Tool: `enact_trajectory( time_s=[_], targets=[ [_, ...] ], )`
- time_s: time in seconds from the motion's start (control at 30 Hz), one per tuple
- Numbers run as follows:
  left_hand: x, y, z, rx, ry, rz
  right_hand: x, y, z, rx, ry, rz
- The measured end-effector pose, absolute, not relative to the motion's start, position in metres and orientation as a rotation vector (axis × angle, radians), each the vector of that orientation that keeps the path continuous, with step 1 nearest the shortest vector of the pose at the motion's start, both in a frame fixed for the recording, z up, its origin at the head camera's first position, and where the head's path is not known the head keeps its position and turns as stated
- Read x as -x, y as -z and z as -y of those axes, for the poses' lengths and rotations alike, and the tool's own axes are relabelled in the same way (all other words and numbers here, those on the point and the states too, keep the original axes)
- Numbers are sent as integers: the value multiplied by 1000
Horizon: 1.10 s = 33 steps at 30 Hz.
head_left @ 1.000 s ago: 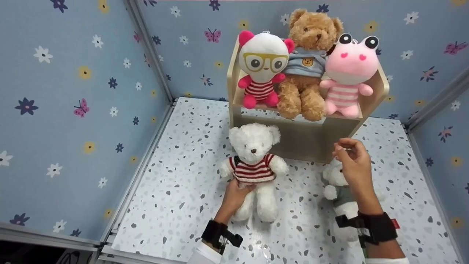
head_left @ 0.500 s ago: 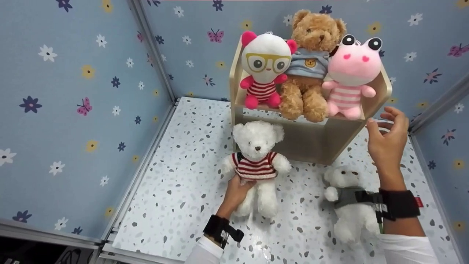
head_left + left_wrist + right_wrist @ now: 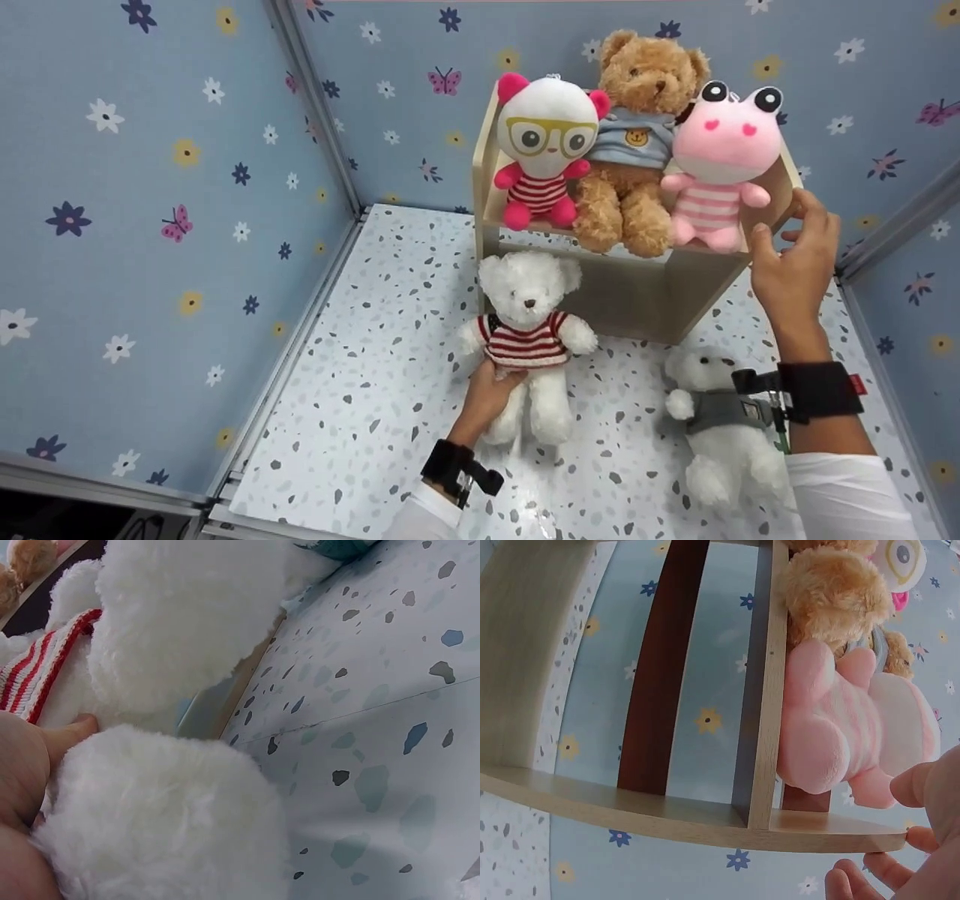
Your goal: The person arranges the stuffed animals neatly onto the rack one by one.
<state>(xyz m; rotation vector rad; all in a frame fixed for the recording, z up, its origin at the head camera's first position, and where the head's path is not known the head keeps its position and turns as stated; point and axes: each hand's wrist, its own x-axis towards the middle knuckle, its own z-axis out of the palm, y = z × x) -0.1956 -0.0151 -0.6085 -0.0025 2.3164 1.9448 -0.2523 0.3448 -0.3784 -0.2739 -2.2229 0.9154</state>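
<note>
In the head view my left hand (image 3: 486, 396) grips a white teddy bear (image 3: 531, 289) in a red-striped sweater at the hip, below the hem. The bear is upright in front of the shelf. The left wrist view has the thumb (image 3: 71, 736) pressed into the white fur (image 3: 169, 810). My right hand (image 3: 796, 266) is at the right side panel of the wooden shelf (image 3: 712, 300), fingers loosely bent. From the right wrist, fingertips touch the front end of that panel (image 3: 840, 841), close to the pink frog plush (image 3: 855, 720); the thumb stays apart from the panel.
A panda plush (image 3: 547, 142) with yellow glasses and a brown teddy bear (image 3: 622, 187) sit on the upper shelf beside the frog. Another white bear (image 3: 724, 465) in a grey shirt lies on the speckled surface (image 3: 360, 360), partly under my right forearm.
My right hand has moved from above the grey-shirted bear up and right to the shelf's side panel. My left hand still holds the striped-sweater bear, nearly unmoved.
</note>
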Motion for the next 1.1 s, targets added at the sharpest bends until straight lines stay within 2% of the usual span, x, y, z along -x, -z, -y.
enact_trajectory(
  time_s=[1.1],
  targets=[
    [236,599,6,40,-1943,-2336,253,378,-354,261,-786,2378]
  ],
)
